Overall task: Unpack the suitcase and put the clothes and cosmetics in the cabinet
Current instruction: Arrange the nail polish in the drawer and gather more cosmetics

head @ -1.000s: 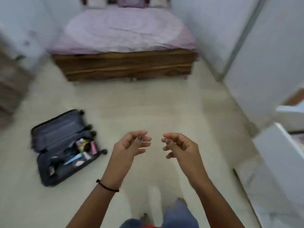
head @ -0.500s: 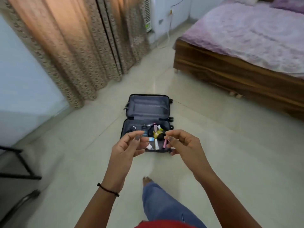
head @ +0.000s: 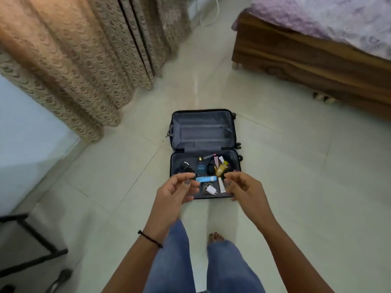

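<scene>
A dark suitcase (head: 203, 132) lies open on the tiled floor straight ahead. Its far half is bare grey lining. The near half holds small items: a blue tube (head: 206, 178), a blue bottle (head: 200, 166), a yellow bottle (head: 221, 167), a white charger with cable (head: 210, 189) and a pale tube (head: 221, 185). My left hand (head: 175, 192) and my right hand (head: 245, 187) hover in front of the near half, fingers loosely curled, holding nothing. No clothes show in the case.
A patterned curtain (head: 84, 60) hangs at the left, above a white wall panel (head: 25, 134). A wooden bed (head: 317, 60) with a purple cover stands at the right. A black metal frame (head: 27, 240) sits at the lower left. My legs in jeans stand below.
The view has swung from the bed to the suitcase and come closer to it. Both hands stay raised and empty in the same pose.
</scene>
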